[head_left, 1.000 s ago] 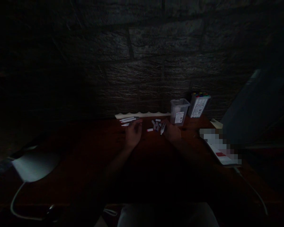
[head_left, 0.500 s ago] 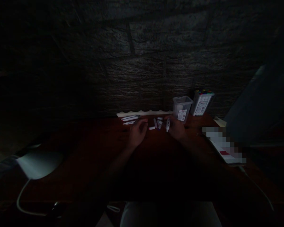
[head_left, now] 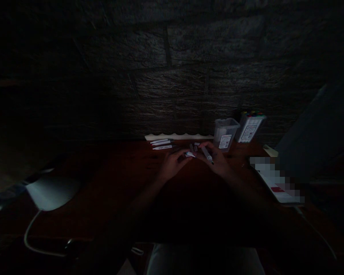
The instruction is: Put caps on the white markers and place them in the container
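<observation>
In the dim head view, my right hand [head_left: 218, 162] is closed around a white marker [head_left: 206, 153], whose dark tip points down toward me. My left hand [head_left: 173, 165] pinches a small white piece [head_left: 190, 154] that looks like a marker cap. Both hands are close together over the table, fingertips almost meeting. Just beyond them lie a few small marker caps [head_left: 195, 147], partly hidden by the fingers. Left of these, several uncapped white markers [head_left: 161, 147] rest side by side.
A clear plastic box [head_left: 226, 131] stands behind my right hand, beside a box full of markers [head_left: 250, 128]. A wavy white strip [head_left: 177, 136] lies along the brick wall. A lamp-like white object [head_left: 51, 193] is at left, a blurred device [head_left: 278, 183] at right.
My left hand has moved right and now pinches a small white piece. The marker in my right hand has turned so its dark tip shows. The view has shifted slightly.
</observation>
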The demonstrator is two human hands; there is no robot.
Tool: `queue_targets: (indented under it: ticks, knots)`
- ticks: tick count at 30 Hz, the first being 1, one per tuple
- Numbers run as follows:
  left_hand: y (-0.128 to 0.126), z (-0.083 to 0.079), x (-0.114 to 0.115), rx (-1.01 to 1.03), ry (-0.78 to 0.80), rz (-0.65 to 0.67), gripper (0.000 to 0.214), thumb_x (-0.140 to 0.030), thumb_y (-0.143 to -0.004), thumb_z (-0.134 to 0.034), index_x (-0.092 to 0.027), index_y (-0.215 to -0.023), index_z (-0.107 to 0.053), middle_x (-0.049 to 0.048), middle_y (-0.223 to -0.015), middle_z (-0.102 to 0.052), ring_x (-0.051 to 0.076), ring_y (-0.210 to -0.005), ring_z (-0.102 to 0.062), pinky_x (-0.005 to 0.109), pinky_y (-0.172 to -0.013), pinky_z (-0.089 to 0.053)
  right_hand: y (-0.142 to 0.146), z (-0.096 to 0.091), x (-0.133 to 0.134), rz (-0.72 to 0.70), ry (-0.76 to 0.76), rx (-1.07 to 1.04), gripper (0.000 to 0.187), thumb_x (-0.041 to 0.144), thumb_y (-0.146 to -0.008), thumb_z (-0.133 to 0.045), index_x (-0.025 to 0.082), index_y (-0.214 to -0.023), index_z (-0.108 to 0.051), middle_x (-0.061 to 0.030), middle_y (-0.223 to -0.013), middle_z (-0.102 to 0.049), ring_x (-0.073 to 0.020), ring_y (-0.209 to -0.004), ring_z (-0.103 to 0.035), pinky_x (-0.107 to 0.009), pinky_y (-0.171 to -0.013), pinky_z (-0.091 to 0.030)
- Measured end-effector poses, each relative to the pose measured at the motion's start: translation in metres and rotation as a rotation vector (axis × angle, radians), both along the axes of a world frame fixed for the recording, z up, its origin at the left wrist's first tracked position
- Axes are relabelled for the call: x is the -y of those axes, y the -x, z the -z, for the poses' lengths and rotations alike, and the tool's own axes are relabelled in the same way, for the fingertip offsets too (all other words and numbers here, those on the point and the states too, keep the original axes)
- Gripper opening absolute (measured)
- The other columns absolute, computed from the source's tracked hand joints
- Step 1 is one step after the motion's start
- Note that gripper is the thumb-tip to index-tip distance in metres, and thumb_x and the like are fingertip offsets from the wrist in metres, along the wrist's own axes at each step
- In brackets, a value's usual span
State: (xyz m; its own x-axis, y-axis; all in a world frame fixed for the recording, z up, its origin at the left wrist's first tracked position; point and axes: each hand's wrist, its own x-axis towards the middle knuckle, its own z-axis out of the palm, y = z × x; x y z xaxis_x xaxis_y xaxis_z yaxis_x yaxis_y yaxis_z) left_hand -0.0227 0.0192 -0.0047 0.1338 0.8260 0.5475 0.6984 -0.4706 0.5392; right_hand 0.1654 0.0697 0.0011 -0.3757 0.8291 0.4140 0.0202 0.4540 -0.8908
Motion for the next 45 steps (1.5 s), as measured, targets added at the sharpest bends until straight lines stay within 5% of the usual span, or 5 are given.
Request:
queue_targets:
  ticks: [7, 11, 25, 35, 45]
  knots:
    - [-0.007, 0.000, 0.003, 0.033, 0.081, 0.078, 0.019, -0.031, -0.088, -0.060, -0.024, -0.104, -0.067, 0.0005, -0.100, -0.074, 0.016, -0.087, -0.069, 0.029, -0.082, -0.053, 0.000, -0.014, 0.007, 0.123, 0.073, -0.074, 0.036, 0.052, -0.082, -0.059, 0.021, -0.100, -0.064, -0.0008, -0.077, -0.068, -0.0160, -0.071, -0.064, -0.027, -0.064, -0.049]
    - [-0.008, -0.001, 0.002, 0.073, 0.060, 0.011, 0.024, -0.031, -0.090, -0.057, -0.024, -0.111, -0.064, 0.0025, -0.102, -0.074, 0.017, -0.090, -0.069, 0.030, -0.084, -0.053, -0.005, -0.016, 0.006, 0.221, 0.094, -0.058, 0.043, 0.057, -0.083, -0.054, 0.017, -0.079, -0.069, -0.0022, -0.068, -0.068, -0.0159, -0.065, -0.063, -0.025, -0.058, -0.046]
    - [-0.009, -0.001, 0.003, 0.128, 0.048, 0.044, 0.022, -0.031, -0.089, -0.059, -0.022, -0.109, -0.064, 0.0032, -0.103, -0.073, 0.017, -0.091, -0.069, 0.030, -0.085, -0.054, -0.003, -0.013, 0.008, 0.250, 0.020, -0.091, 0.036, 0.052, -0.083, -0.059, 0.016, -0.074, -0.063, -0.0013, -0.067, -0.064, -0.0133, -0.062, -0.058, -0.024, -0.057, -0.044]
    - [-0.012, 0.004, 0.004, 0.161, 0.077, 0.109, 0.022, -0.029, -0.087, -0.062, -0.020, -0.107, -0.066, 0.0034, -0.100, -0.074, 0.017, -0.089, -0.069, 0.029, -0.084, -0.053, 0.000, -0.010, 0.010, 0.037, 0.005, -0.002, 0.032, 0.050, -0.078, -0.065, 0.018, -0.076, -0.068, -0.0017, -0.077, -0.069, -0.0152, -0.070, -0.062, -0.028, -0.066, -0.048]
    - [-0.023, 0.010, 0.000, 0.453, 0.222, 0.195, 0.017, -0.029, -0.079, -0.069, -0.017, -0.091, -0.066, 0.0043, -0.090, -0.072, 0.017, -0.084, -0.067, 0.032, -0.082, -0.053, -0.004, -0.008, 0.008, 0.069, 0.081, 0.080, 0.029, 0.046, -0.073, -0.071, 0.018, -0.083, -0.074, -0.0017, -0.075, -0.072, -0.0166, -0.068, -0.064, -0.029, -0.066, -0.048]
